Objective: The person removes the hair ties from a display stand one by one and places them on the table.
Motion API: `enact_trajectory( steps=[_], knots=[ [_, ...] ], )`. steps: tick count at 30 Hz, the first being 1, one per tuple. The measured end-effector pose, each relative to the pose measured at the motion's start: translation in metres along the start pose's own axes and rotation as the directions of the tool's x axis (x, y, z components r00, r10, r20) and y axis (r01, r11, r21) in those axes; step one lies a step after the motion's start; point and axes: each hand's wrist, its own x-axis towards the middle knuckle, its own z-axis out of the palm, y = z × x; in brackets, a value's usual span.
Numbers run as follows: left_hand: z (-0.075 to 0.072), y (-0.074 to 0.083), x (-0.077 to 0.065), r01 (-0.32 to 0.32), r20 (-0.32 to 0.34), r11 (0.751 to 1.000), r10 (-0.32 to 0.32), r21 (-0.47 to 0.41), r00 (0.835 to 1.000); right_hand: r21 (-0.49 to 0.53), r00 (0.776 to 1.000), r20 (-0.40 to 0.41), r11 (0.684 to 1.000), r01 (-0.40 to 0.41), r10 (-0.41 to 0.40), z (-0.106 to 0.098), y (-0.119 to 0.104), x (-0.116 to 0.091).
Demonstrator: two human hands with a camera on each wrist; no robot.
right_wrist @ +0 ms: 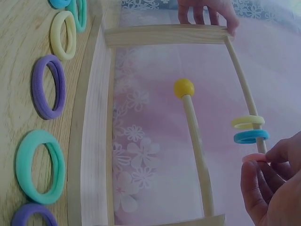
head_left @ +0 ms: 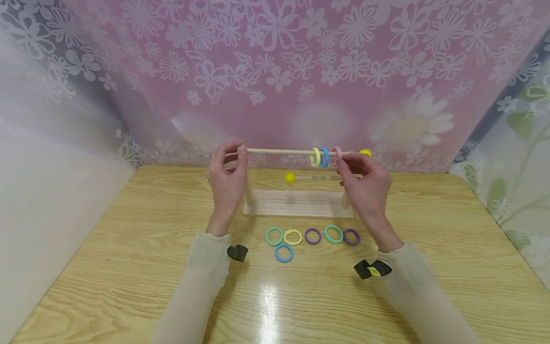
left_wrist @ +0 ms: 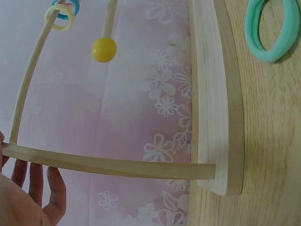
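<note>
A wooden stand (head_left: pixel 301 204) holds a thin upper rod (head_left: pixel 279 152) across its two posts. My left hand (head_left: pixel 227 179) grips the top of the left post (left_wrist: pixel 117 167), its thumb on the near side. At the rod's right part, my right hand (head_left: pixel 368 185) pinches a pink hair tie (right_wrist: pixel 254 157) that is around the rod. Left of it hang a blue hair tie (head_left: pixel 325 157) and a yellow hair tie (head_left: pixel 315 157), both around the same rod. Below, a shorter rod tipped with a yellow ball (head_left: pixel 290 177) points left. The right hand partly hides the right post.
On the table (head_left: pixel 142 267) in front of the stand lie several loose hair ties, among them a green one (head_left: pixel 274 236), a blue one (head_left: pixel 284 253) and a purple one (head_left: pixel 312 236). Another yellow ball (head_left: pixel 365 153) shows behind the right hand. A flowered curtain (head_left: pixel 275 86) hangs behind.
</note>
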Motion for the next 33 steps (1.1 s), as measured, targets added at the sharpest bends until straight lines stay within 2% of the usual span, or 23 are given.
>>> enact_trajectory(
  steps=[5, 12, 33],
  knots=[
    [0.0, 0.0, 0.0, -0.003, 0.004, 1.0, 0.003, 0.007, 1.0, -0.007, 1.0, -0.027, 1.0, -0.012, 0.012, -0.003, 0.0, 0.001],
    [0.0, 0.001, 0.0, -0.016, 0.009, 0.999, 0.016, 0.031, 1.0, 0.004, 0.999, -0.044, 1.0, 0.016, -0.016, -0.01, -0.001, 0.002],
    [0.001, 0.001, 0.0, -0.009, -0.006, 1.0, 0.009, 0.008, 1.0, -0.039, 0.997, -0.08, 0.999, 0.002, -0.005, -0.03, 0.005, 0.008]
  ],
)
